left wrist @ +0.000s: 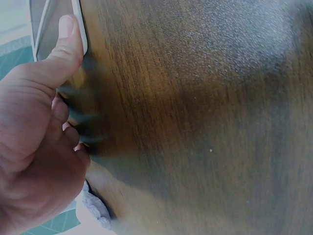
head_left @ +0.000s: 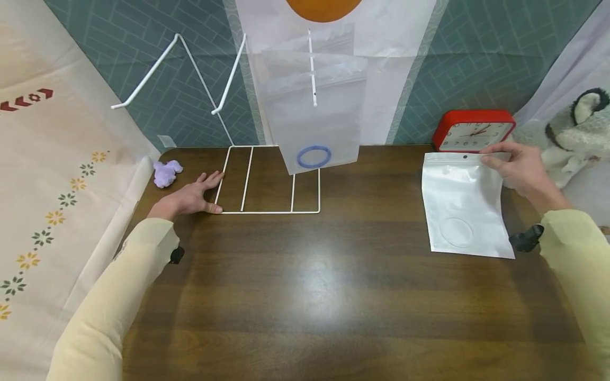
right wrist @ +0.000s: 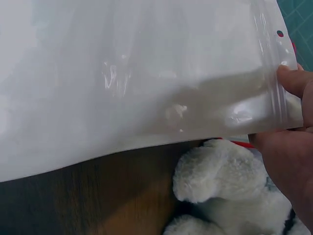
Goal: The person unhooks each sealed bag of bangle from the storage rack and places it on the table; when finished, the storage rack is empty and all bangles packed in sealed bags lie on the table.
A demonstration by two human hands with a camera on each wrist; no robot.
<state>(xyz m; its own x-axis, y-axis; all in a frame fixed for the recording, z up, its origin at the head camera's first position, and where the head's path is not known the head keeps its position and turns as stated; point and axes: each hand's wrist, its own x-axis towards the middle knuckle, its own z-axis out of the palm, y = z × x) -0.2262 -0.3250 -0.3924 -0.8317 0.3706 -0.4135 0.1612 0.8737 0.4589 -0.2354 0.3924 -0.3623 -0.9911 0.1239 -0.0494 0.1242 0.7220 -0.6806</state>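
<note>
White pouch (head_left: 459,203) pinched in my right hand (head_left: 519,166)

I hold it near its top corner, between thumb and fingers, just in front of the red clock (head_left: 476,136). My left hand (head_left: 193,197), with fingers loosely spread, rests on the white wire rack (head_left: 267,212).

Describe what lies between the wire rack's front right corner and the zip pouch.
In the head view, bare wooden tabletop separates the corner from the zip pouch.
</note>
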